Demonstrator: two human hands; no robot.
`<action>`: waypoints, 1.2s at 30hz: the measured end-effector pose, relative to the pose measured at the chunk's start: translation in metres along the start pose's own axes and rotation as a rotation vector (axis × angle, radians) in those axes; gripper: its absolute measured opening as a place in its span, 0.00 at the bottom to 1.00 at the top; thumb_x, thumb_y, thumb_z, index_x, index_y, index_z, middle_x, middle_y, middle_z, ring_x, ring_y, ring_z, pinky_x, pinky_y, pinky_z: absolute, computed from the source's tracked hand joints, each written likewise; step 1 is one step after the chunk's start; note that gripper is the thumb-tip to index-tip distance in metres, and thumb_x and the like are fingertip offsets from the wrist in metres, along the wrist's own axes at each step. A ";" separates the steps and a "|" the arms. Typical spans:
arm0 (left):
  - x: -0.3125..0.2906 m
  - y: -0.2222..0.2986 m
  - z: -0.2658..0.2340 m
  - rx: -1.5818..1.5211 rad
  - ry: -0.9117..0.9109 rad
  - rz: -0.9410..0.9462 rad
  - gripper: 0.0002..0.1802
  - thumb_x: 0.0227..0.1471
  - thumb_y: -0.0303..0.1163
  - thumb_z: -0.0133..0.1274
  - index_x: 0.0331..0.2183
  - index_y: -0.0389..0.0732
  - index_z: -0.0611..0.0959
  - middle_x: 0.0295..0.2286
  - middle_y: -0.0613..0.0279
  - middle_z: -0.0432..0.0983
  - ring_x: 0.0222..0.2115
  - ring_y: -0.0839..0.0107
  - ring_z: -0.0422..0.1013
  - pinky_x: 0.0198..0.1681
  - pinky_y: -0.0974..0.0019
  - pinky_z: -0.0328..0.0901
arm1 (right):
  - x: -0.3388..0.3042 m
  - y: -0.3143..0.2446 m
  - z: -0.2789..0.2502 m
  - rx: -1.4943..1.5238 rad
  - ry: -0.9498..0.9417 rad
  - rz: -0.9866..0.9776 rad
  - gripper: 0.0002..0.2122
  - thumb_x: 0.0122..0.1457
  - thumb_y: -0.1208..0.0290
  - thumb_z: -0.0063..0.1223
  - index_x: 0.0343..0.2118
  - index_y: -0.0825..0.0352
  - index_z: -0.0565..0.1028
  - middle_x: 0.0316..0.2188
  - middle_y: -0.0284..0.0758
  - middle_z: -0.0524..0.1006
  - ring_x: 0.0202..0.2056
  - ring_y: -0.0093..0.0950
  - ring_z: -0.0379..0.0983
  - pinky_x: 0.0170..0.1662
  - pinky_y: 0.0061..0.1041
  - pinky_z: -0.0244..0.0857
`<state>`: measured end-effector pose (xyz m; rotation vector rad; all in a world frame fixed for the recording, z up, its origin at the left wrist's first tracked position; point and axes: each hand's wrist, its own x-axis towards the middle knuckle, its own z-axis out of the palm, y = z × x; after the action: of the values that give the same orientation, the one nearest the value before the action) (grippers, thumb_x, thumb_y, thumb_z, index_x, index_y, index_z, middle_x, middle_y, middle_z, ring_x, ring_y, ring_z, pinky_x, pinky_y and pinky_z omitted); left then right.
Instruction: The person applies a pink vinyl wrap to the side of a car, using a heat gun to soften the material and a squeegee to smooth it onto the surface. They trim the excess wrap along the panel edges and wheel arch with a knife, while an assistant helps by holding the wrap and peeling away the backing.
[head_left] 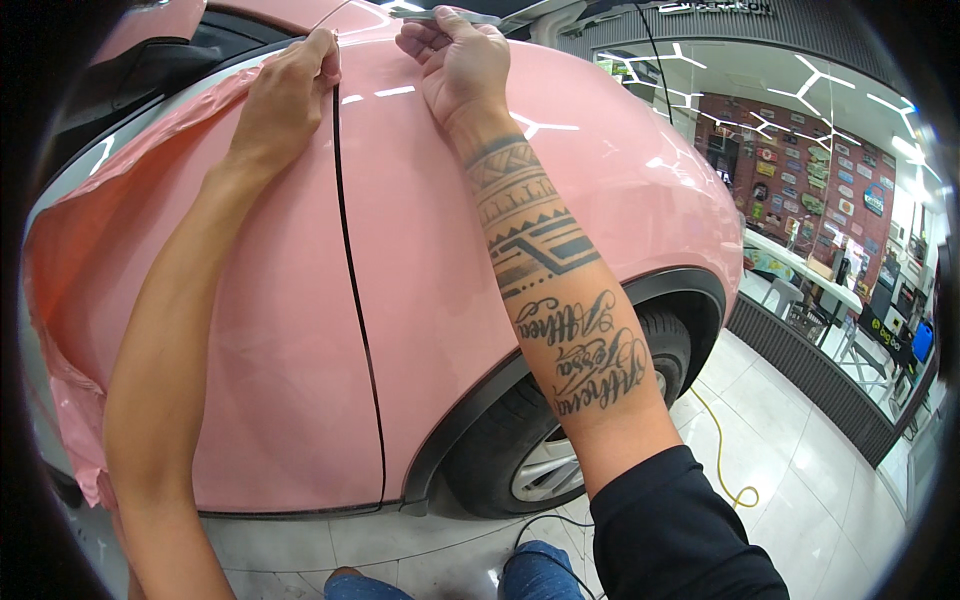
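Pink vinyl film (pixel 240 400) covers the car's door, and its loose, crumpled edge (pixel 60 240) stands away from the paler body at the left. My left hand (pixel 290 95) is closed at the top of the door, fingertips pressed together at the film's edge beside the dark door gap (pixel 355 260). Just right of that gap, my right hand (pixel 460 65) is raised above the pink fender (pixel 440 210), its palm turned up and fingers curled. A slim, light grey tool (pixel 482 18) lies between its thumb and fingers; its exact kind is unclear.
The front wheel (pixel 545 470) sits under a black arch trim (pixel 480 385). A yellow cord (pixel 715 420) and a dark cable (pixel 545 517) lie on the tiled floor (pixel 790 480). Behind glass at the right are a white counter (pixel 800 265) and a sticker-covered brick wall (pixel 800 180).
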<state>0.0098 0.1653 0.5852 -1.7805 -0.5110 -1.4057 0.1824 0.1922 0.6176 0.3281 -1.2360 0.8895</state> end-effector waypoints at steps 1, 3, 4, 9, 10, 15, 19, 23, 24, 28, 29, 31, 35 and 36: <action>0.000 0.000 -0.002 -0.037 -0.005 -0.009 0.05 0.49 0.17 0.47 0.29 0.36 0.69 0.25 0.52 0.73 0.30 0.52 0.71 0.35 0.54 0.62 | 0.000 -0.001 0.001 -0.003 0.001 0.004 0.04 0.61 0.78 0.43 0.37 0.72 0.66 0.29 0.39 0.73 0.27 0.29 0.72 0.34 0.27 0.71; -0.003 0.002 -0.004 -0.010 -0.018 -0.012 0.05 0.52 0.20 0.47 0.29 0.37 0.67 0.24 0.56 0.72 0.29 0.60 0.70 0.35 0.59 0.63 | -0.002 -0.001 0.002 -0.018 0.009 -0.001 0.04 0.61 0.78 0.43 0.37 0.72 0.66 0.29 0.40 0.73 0.27 0.29 0.72 0.34 0.27 0.71; -0.006 0.003 -0.005 0.003 -0.026 -0.015 0.06 0.53 0.21 0.47 0.28 0.38 0.66 0.24 0.58 0.71 0.28 0.64 0.70 0.35 0.62 0.64 | -0.003 -0.001 0.002 -0.025 0.013 -0.003 0.04 0.61 0.78 0.43 0.37 0.72 0.66 0.29 0.40 0.73 0.28 0.29 0.72 0.34 0.27 0.71; -0.015 0.007 -0.013 -0.108 -0.054 -0.097 0.06 0.53 0.20 0.46 0.28 0.38 0.66 0.24 0.59 0.70 0.29 0.66 0.68 0.37 0.64 0.63 | -0.005 -0.004 0.007 -0.054 0.034 0.004 0.04 0.60 0.78 0.43 0.36 0.73 0.67 0.29 0.40 0.73 0.28 0.30 0.72 0.35 0.28 0.71; -0.017 0.008 -0.013 -0.124 -0.051 -0.113 0.06 0.53 0.19 0.46 0.28 0.38 0.66 0.24 0.59 0.70 0.29 0.66 0.68 0.37 0.64 0.63 | -0.004 -0.003 0.005 -0.055 0.025 -0.001 0.04 0.60 0.79 0.43 0.36 0.73 0.67 0.29 0.40 0.73 0.28 0.30 0.72 0.35 0.28 0.70; -0.022 0.005 -0.014 -0.164 -0.006 -0.072 0.05 0.52 0.18 0.45 0.30 0.37 0.67 0.24 0.56 0.72 0.28 0.61 0.71 0.34 0.60 0.64 | -0.003 0.000 0.002 -0.041 -0.015 -0.017 0.04 0.60 0.78 0.44 0.35 0.72 0.68 0.29 0.39 0.73 0.28 0.29 0.72 0.35 0.27 0.70; -0.023 0.008 -0.002 -0.282 0.131 0.022 0.04 0.55 0.20 0.44 0.30 0.38 0.67 0.24 0.57 0.73 0.26 0.66 0.72 0.32 0.63 0.66 | -0.006 0.002 0.004 -0.064 -0.056 -0.026 0.03 0.60 0.78 0.44 0.35 0.72 0.68 0.29 0.38 0.73 0.27 0.28 0.72 0.34 0.27 0.70; -0.015 0.007 -0.002 -0.329 0.092 -0.148 0.04 0.56 0.21 0.44 0.29 0.38 0.66 0.25 0.57 0.74 0.28 0.68 0.75 0.32 0.64 0.68 | -0.005 0.005 0.004 -0.158 -0.087 -0.036 0.04 0.61 0.78 0.44 0.35 0.73 0.68 0.29 0.38 0.73 0.28 0.26 0.72 0.34 0.25 0.70; -0.015 0.007 -0.002 -0.323 0.078 -0.177 0.05 0.56 0.21 0.44 0.29 0.38 0.66 0.25 0.57 0.74 0.29 0.67 0.75 0.33 0.64 0.68 | -0.005 0.006 0.004 -0.215 -0.107 -0.043 0.04 0.61 0.77 0.44 0.35 0.73 0.68 0.29 0.38 0.73 0.28 0.26 0.72 0.33 0.25 0.70; -0.015 0.009 -0.001 -0.358 0.124 -0.186 0.05 0.55 0.21 0.45 0.29 0.38 0.66 0.24 0.57 0.74 0.29 0.67 0.75 0.32 0.64 0.68 | -0.006 0.007 0.008 -0.466 -0.120 -0.046 0.05 0.62 0.76 0.44 0.36 0.72 0.68 0.29 0.37 0.73 0.28 0.25 0.72 0.33 0.23 0.70; -0.018 0.011 -0.001 -0.343 0.156 -0.188 0.05 0.55 0.21 0.45 0.28 0.37 0.66 0.23 0.57 0.74 0.28 0.66 0.74 0.33 0.63 0.68 | -0.007 0.007 0.009 -0.438 -0.154 -0.059 0.05 0.62 0.76 0.43 0.36 0.73 0.68 0.29 0.39 0.73 0.29 0.26 0.72 0.34 0.25 0.71; -0.019 0.012 -0.004 -0.313 0.138 -0.207 0.05 0.54 0.20 0.44 0.28 0.37 0.66 0.23 0.57 0.73 0.28 0.66 0.74 0.34 0.64 0.67 | -0.006 0.005 0.002 -0.385 -0.221 -0.096 0.06 0.62 0.76 0.43 0.34 0.75 0.67 0.30 0.43 0.72 0.30 0.30 0.74 0.38 0.29 0.73; -0.022 0.017 -0.007 -0.380 0.116 -0.294 0.05 0.54 0.20 0.45 0.29 0.37 0.66 0.23 0.58 0.73 0.28 0.68 0.73 0.36 0.65 0.67 | -0.002 0.005 -0.003 -0.365 -0.245 -0.070 0.06 0.62 0.76 0.44 0.36 0.75 0.66 0.30 0.42 0.73 0.30 0.29 0.75 0.38 0.28 0.73; -0.023 0.017 -0.008 -0.387 0.118 -0.289 0.05 0.54 0.20 0.45 0.29 0.37 0.66 0.23 0.58 0.73 0.28 0.68 0.73 0.36 0.65 0.67 | -0.002 0.005 -0.003 -0.366 -0.221 -0.068 0.06 0.62 0.76 0.44 0.36 0.75 0.66 0.30 0.42 0.73 0.30 0.30 0.75 0.38 0.28 0.73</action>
<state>0.0101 0.1520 0.5582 -1.9638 -0.4696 -1.9030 0.1802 0.1964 0.6132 0.1754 -1.5532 0.5634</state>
